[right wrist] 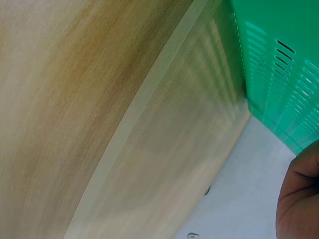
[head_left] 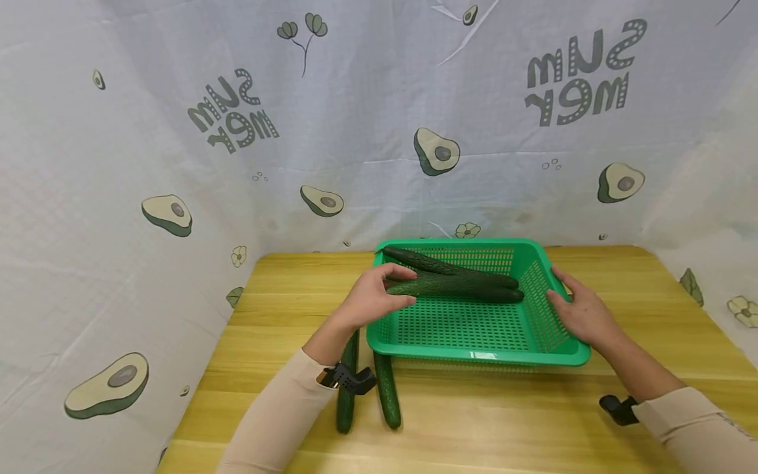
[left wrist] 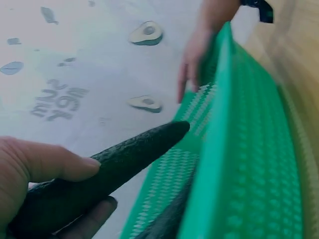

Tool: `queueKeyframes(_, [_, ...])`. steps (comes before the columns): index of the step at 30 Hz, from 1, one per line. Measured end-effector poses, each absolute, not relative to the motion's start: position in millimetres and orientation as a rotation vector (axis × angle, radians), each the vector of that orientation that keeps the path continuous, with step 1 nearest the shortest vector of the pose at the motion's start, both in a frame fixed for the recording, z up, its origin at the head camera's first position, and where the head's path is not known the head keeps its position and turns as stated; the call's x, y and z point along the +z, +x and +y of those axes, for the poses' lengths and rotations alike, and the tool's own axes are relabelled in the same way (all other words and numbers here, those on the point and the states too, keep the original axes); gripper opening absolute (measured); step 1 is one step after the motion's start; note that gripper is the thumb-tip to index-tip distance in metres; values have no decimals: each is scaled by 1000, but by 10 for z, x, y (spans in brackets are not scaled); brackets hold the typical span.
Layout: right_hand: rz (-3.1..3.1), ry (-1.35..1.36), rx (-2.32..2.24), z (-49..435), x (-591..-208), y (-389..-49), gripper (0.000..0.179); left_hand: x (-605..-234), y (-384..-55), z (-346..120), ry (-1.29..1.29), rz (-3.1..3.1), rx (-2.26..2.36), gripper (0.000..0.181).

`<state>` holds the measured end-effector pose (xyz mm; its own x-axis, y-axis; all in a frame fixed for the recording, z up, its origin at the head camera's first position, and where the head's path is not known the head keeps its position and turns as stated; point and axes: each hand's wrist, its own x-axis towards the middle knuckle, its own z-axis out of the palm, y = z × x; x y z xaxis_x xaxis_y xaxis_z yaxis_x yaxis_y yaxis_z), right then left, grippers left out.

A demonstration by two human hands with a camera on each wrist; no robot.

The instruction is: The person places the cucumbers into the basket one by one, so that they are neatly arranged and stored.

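Pinching a cucumber (left wrist: 137,154) in the left hand (head_left: 372,299), over the green basket (head_left: 480,357) by its left edge; gripping the right edge with the right hand (head_left: 586,317). Best to lower gently now, alongside the other cucumbers (head_left: 435,263), before letting go.

Head cam: high, facing forward and down, farthest back; frames tabletop (head_left: 474,408) and whole basket (head_left: 482,356). Left wrist: close in, rolled, looks across basket to right hand (left wrist: 194,57). Right wrist: close, rolled, catches basket's outer wall. All three share basket, tabletop.
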<state>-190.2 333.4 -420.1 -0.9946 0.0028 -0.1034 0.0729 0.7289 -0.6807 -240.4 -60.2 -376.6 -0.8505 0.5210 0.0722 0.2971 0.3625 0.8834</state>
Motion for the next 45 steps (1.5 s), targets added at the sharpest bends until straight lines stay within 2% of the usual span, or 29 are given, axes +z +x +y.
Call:
queueKeyframes(5, [2839,64,-1109,3346,-4184,-1906,68,-3848,-2502,-325,655,2453,1392,34])
queueKeyframes(12, [2831,66,-1114,3337,-4208,-1905,67,-4019,-2566,-42,557,2431,1380,33])
queueKeyframes(17, [2841,57,-1120,3344,-4207,-1919,67,-4004,-2553,36,567,2522,1292,33])
queueKeyframes(26, [2842,47,-1104,3325,-4205,-1921,67,-3888,-2581,-137,605,2611,1243,51])
queueKeyframes(38, [2839,51,-1098,3333,-4190,-1899,67,-3948,-2662,-409,724,2766,1045,43])
queueKeyframes(45, [2861,60,-1062,3338,-4179,-1891,67,-3993,-2677,-438,750,2846,890,45])
